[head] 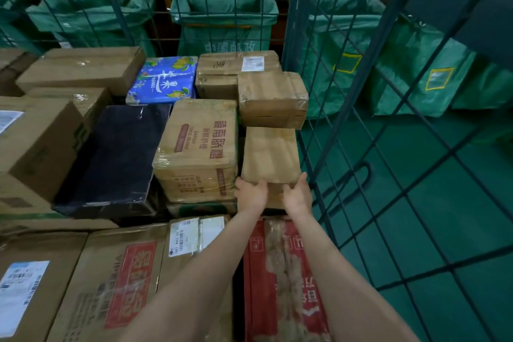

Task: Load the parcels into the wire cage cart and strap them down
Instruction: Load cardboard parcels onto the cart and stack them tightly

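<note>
Both arms stretch forward; the left hand and right hand grip the near edge of a plain brown box, beside the cart's right wire wall

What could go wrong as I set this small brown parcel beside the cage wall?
The left hand and right hand hold the small brown parcel only at its near edge, so it could tip from that grip. The right hand sits close to the wire cage wall and might get pinched.
</note>
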{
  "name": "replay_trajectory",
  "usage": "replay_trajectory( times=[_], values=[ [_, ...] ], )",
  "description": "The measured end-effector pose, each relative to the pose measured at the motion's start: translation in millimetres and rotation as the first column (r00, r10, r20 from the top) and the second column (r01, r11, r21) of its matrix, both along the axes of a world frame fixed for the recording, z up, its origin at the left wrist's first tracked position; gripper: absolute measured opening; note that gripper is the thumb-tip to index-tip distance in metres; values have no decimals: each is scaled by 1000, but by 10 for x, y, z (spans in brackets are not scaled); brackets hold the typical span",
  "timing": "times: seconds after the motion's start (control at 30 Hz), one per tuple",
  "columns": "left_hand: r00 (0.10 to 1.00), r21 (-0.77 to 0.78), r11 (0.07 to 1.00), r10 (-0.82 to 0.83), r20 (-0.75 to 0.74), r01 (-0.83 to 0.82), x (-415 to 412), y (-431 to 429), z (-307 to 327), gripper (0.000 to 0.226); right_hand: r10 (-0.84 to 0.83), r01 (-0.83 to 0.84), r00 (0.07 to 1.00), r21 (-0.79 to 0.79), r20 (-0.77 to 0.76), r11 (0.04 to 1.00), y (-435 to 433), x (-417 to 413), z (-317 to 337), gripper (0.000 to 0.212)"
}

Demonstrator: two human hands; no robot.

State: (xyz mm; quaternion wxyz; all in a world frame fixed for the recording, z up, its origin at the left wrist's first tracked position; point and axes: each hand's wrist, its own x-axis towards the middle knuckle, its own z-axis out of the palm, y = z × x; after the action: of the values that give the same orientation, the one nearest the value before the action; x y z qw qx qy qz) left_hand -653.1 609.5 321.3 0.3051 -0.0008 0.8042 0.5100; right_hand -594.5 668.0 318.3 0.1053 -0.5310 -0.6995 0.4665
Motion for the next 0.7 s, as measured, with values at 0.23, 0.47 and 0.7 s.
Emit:
replay_trajectory(
  times=[0.23,0.47,0.7],
  values=[
    [998,67,998,-12,67,8,-57,18,-6,72,35,-38,999,-102,-28,994,113,-100,50,71],
    [980,39,999,-44,196,37,-111,-70,47,64,-166,162,983,-61,-81,985,-108,-154,80,73],
    [987,58,998,-13,162,4,-208,-500,155,48,-162,182,972,110,-171,977,-643,-247,228,50]
  ],
)
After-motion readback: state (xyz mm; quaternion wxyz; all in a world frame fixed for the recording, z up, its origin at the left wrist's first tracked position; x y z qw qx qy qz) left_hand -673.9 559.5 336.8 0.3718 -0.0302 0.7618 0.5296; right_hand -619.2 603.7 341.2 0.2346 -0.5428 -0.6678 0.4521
